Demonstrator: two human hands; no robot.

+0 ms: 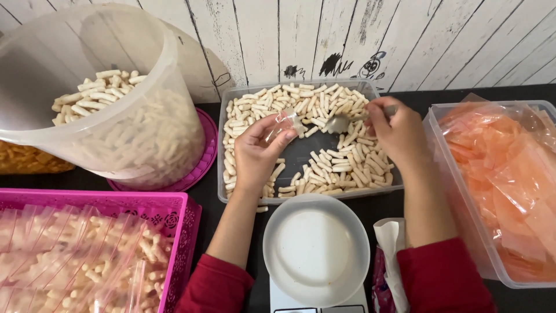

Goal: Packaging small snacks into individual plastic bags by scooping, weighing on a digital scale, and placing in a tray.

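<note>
My left hand (255, 153) holds a small clear plastic bag (282, 124) over a shallow clear tray (223, 174) full of pale stick-shaped snacks (315, 104). My right hand (397, 133) grips a metal spoon (339, 123) whose bowl points at the bag's mouth, just above the snacks. Both sleeves are red. Below the tray sits a white round bowl (315, 246) on a small scale.
A large clear bucket (116, 133) of the same snacks stands on a pink lid at the left. A pink basket (179, 232) with filled bags lies at the lower left. A clear bin (492, 174) of orange empty bags is at the right.
</note>
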